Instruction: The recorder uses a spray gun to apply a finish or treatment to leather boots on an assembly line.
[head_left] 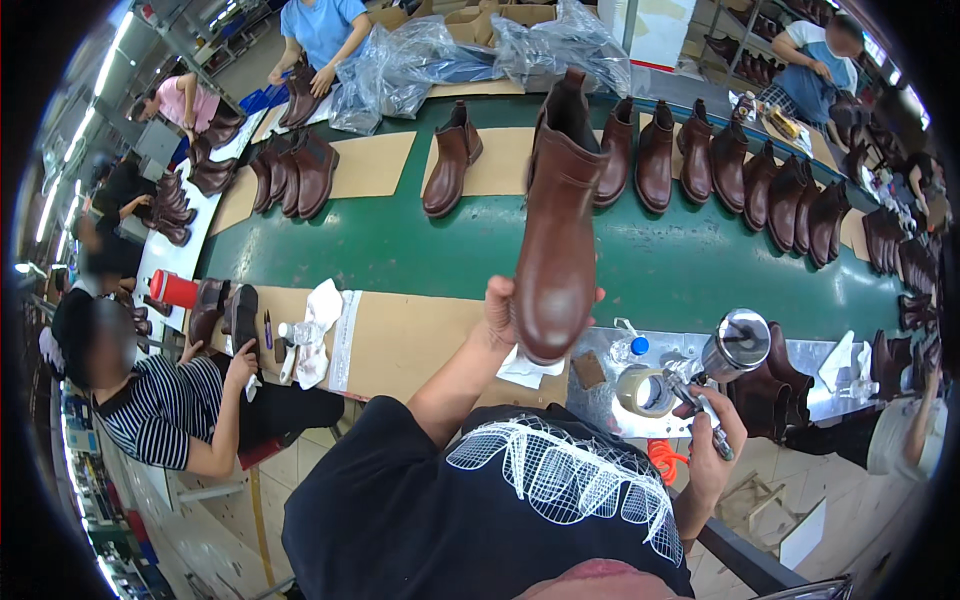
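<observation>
In the head view, the person's left hand [499,315] was curled around the toe end of a brown leather Chelsea boot [560,240], fingers showing on both sides of it. The boot was held up above the near side of the work surface, its rounded toe toward the person and its shaft toward the far side. The right hand [717,440] was closed around the handle of a spray gun [735,352] with a round metal cup, held near a roll of tape [660,394] on a metal sheet [606,412]. A blue-capped bottle [638,346] and a small brown pad [589,371] lay left of the gun, and an orange coiled hose [665,462] hung just below the sheet's near edge. To the left, brown cardboard [410,335] covered the near edge of the green table [370,250]. A single boot [447,170] stood at the far side, with a row of matching boots [655,165] running to the right. At the near left, a co-worker in a striped shirt [165,415] had both hands by a dark boot [240,318].
</observation>
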